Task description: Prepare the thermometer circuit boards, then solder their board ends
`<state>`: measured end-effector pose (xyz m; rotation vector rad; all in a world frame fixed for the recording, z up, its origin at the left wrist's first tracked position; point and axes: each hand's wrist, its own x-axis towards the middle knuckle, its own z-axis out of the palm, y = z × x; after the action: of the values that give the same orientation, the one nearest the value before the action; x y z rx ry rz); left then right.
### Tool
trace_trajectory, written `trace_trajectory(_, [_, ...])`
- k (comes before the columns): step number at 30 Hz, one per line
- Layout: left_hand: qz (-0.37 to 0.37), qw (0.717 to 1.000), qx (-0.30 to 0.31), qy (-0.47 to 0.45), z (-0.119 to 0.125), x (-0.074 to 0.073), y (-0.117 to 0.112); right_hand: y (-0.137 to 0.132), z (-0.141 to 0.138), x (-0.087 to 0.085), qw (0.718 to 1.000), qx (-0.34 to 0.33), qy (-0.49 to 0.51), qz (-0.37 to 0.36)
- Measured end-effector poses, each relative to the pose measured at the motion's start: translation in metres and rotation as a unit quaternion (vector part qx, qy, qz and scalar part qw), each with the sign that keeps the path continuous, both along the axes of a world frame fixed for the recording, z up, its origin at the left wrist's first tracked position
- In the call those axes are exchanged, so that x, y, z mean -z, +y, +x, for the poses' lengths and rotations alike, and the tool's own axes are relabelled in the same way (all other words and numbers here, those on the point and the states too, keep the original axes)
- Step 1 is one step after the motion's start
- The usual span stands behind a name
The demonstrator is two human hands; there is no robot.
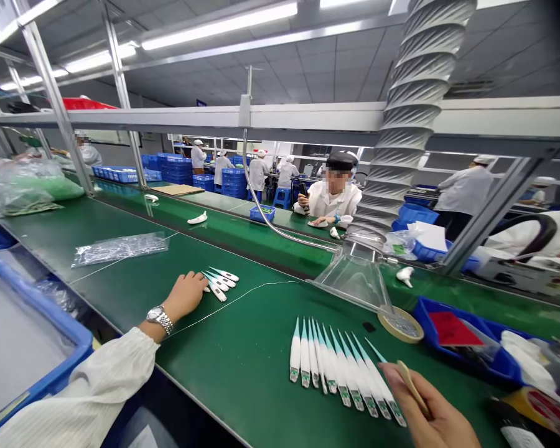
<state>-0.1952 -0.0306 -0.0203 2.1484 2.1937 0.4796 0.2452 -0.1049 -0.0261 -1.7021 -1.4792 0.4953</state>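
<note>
Fingers pressed together and bent down, my left hand point(186, 295) rests on the green bench at a small fan of white digital thermometers point(220, 287) with teal tips. A white end shows under its fingertips; the fingers hide the rest. At the lower right, my right hand point(434, 407) is closed around a flat, pale wooden stick point(411, 387). Its fingertips are beside the nearest of a row of several thermometer bodies point(338, 367). These lie with teal tips pointing away and open lower ends showing green circuit boards.
A clear extraction hood point(354, 274) hangs beyond the row, with a tape roll point(404, 326) by it. Blue bins point(466, 339) stand at right; a blue tub point(81, 339) is at left. A plastic bag point(121, 249) lies on the bench. A co-worker point(333, 196) sits opposite.
</note>
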Motion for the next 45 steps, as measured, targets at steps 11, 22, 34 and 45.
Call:
trace_trajectory(11, [-0.100, 0.833, 0.152, -0.523, 0.084, -0.029, -0.035, 0.013, -0.088, -0.040, 0.963, -0.241, 0.108, 0.060])
trace_trajectory(22, [-0.246, 0.736, 0.173, -0.606, 0.182, -0.014, -0.008, 0.027, -0.078, -0.019, 0.948, -0.167, 0.268, 0.034])
trace_trajectory(34, [-0.187, 0.798, 0.237, -0.522, 0.185, 0.005, -0.024, 0.026, -0.082, -0.015, 0.939, -0.199, 0.279, -0.005])
trace_trajectory(45, [-0.151, 0.825, 0.254, -0.481, 0.183, 0.002, -0.026, 0.030, -0.082, -0.013, 0.924, -0.209, 0.314, -0.064])
